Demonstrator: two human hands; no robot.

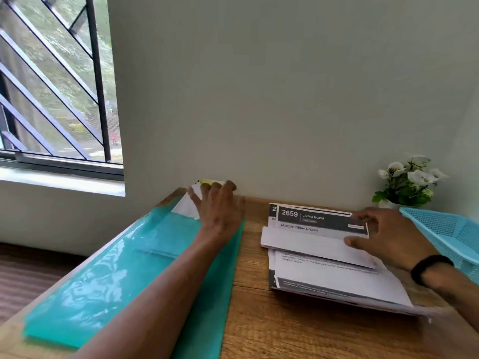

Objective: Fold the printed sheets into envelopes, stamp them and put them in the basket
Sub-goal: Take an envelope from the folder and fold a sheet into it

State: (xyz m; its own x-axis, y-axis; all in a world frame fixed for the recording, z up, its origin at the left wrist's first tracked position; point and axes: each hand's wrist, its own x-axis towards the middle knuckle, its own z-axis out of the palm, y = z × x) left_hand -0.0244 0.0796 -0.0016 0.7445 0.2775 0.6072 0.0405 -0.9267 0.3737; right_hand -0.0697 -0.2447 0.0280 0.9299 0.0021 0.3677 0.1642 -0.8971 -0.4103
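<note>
Early stage: right hand point(383, 239) pinches the half-folded top sheet point(311, 244) on the bench stack; left hand point(217, 206), fingers spread, reaches toward envelopes point(185, 206). Basket point(445, 229) looks empty; stamping not started.

the basket point(445, 234) runs off the right edge. the left hand point(220, 211) covers most of a white folded paper point(185, 207) and a yellowish thing point(208, 181) too small to identify. small print on the printed sheets point(324, 268) is blurred.
</note>
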